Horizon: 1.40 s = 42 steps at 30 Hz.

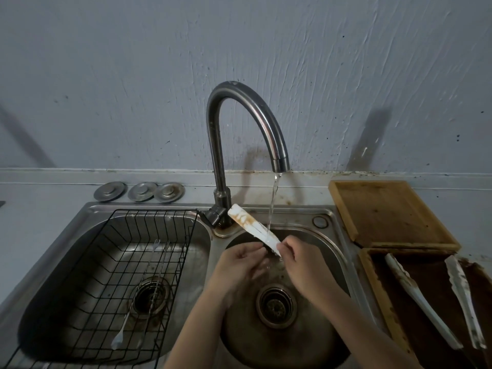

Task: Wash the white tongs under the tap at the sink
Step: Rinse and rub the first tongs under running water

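White tongs [251, 227] with brown stains at their joined end slant over the right sink basin [330, 251], joined end up and to the left. My right hand [295, 259] pinches their lower end. My left hand [239, 265] sits just left of it, fingertips touching the lower part of the tongs. Water runs from the curved steel tap [239, 113] in a thin stream [273, 203] and lands on the tongs close to my fingers. The tips of the tongs are hidden behind my hands.
The left basin holds a black wire rack [127, 265] with a fork and thin skewers. Three metal drain covers [139, 191] lie behind it. On the right stand two wooden trays [386, 211]; the nearer holds two more dirty white tongs [415, 291].
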Motion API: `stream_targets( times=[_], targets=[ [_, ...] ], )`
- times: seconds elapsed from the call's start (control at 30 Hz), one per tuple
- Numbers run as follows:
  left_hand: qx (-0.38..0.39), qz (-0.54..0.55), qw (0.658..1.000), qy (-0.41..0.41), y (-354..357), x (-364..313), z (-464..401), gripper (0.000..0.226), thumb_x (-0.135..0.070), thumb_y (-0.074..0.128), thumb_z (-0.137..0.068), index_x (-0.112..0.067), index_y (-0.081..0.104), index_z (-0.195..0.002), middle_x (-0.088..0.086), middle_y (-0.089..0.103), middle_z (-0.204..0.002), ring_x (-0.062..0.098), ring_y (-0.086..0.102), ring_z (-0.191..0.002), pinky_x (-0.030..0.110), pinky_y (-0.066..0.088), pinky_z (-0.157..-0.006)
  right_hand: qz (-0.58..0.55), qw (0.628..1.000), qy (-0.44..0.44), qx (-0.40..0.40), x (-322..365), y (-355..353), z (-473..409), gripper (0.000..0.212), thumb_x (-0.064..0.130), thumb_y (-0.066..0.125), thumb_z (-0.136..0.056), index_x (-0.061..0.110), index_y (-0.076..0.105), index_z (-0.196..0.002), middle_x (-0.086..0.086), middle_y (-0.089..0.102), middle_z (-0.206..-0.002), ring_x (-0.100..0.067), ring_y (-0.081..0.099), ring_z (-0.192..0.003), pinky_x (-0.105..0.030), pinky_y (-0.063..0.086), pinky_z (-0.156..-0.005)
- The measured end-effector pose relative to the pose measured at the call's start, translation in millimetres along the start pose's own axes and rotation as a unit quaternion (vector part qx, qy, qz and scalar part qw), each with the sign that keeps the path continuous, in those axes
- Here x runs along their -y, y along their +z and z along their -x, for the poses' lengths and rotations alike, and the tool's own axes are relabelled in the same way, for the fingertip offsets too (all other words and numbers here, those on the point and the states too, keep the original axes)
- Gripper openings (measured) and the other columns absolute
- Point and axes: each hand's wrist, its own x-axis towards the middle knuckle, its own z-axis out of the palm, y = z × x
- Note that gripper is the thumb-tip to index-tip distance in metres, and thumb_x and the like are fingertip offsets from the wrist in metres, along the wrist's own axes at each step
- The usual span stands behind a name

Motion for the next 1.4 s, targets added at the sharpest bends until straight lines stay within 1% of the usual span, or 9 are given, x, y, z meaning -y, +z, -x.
stream_targets(
  times=[0.1,0.17,0.4,0.57,0.83,0.97,1.1,1.27,1.4],
  targets=[
    [0.003,0.099,0.994,-0.042,14,8,-4,0.010,-0.003,0.062,-0.084,0.002,0.065,-0.092,0.011,0.071,-0.076,0.012,0.068,-0.065,0.019,0.058,-0.063,0.061,0.998,-0.030,0.002,2,-2,5,0.017,0.032,0.045,-0.095,0.025,0.049,-0.079,0.012,0.047,-0.056,-0.004,0.048,-0.046,-0.018,0.030,-0.042],
    [-0.009,0.135,0.989,-0.051,19,14,-7,0.026,-0.006,0.065,-0.080,0.009,0.060,-0.100,0.015,0.070,-0.079,0.016,0.070,-0.066,0.021,0.058,-0.061,0.097,0.994,-0.039,0.004,0,-4,7,0.019,0.032,0.043,-0.095,0.027,0.045,-0.077,0.012,0.046,-0.055,-0.003,0.047,-0.045,-0.017,0.029,-0.042],
    [-0.032,0.188,0.977,-0.097,27,17,-19,0.046,-0.039,0.036,-0.098,-0.001,0.061,-0.105,0.016,0.076,-0.086,0.022,0.074,-0.077,0.032,0.058,-0.068,0.178,0.983,-0.050,-0.014,-13,-16,9,0.026,0.037,0.037,-0.097,0.020,0.056,-0.095,0.011,0.045,-0.056,-0.003,0.044,-0.045,-0.015,0.025,-0.043],
    [0.012,0.144,0.984,-0.101,36,25,-24,0.032,-0.022,0.048,-0.095,0.002,0.061,-0.110,0.018,0.073,-0.099,0.019,0.073,-0.083,0.028,0.060,-0.074,0.207,0.977,-0.049,-0.014,-26,-24,5,0.027,0.038,0.035,-0.096,0.022,0.055,-0.089,0.008,0.049,-0.058,-0.007,0.053,-0.053,-0.023,0.042,-0.049],
    [-0.019,0.175,0.975,-0.133,34,27,-26,0.050,-0.038,0.036,-0.098,0.004,0.064,-0.099,0.018,0.075,-0.085,0.020,0.074,-0.073,0.028,0.060,-0.062,0.232,0.971,-0.057,0.010,-31,-44,10,0.025,0.036,0.037,-0.096,0.029,0.037,-0.072,0.009,0.038,-0.052,-0.004,0.040,-0.047,-0.017,0.022,-0.044],
    [-0.006,0.124,0.985,-0.117,32,28,-22,0.024,-0.018,0.052,-0.093,0.001,0.065,-0.098,0.012,0.076,-0.084,0.017,0.074,-0.078,0.025,0.059,-0.066,0.237,0.969,-0.068,0.010,-30,-52,11,0.028,0.035,0.038,-0.096,0.030,0.036,-0.069,0.010,0.036,-0.051,-0.004,0.040,-0.046,-0.017,0.026,-0.045],
    [-0.048,0.166,0.977,-0.123,22,20,-23,0.035,-0.028,0.044,-0.097,0.000,0.064,-0.096,0.012,0.076,-0.075,0.017,0.074,-0.067,0.027,0.060,-0.060,0.243,0.967,-0.078,0.023,-34,-61,13,0.039,0.036,0.038,-0.096,0.035,0.026,-0.058,0.009,0.038,-0.050,-0.004,0.041,-0.045,-0.016,0.026,-0.045],
    [-0.045,0.121,0.986,-0.104,19,21,-23,0.023,-0.015,0.056,-0.091,0.004,0.065,-0.100,0.009,0.075,-0.071,0.014,0.073,-0.069,0.025,0.060,-0.069,0.236,0.968,-0.090,0.014,-35,-60,14,0.027,0.036,0.037,-0.096,0.031,0.038,-0.070,0.009,0.040,-0.051,-0.005,0.045,-0.047,-0.019,0.037,-0.046],
    [-0.052,0.124,0.985,-0.108,17,16,-21,0.031,-0.024,0.050,-0.094,0.004,0.064,-0.096,0.010,0.075,-0.069,0.015,0.073,-0.065,0.025,0.059,-0.058,0.219,0.971,-0.097,0.024,-36,-62,15,0.029,0.035,0.038,-0.096,0.029,0.040,-0.068,0.008,0.042,-0.050,-0.007,0.048,-0.047,-0.022,0.039,-0.047]
  ],
)
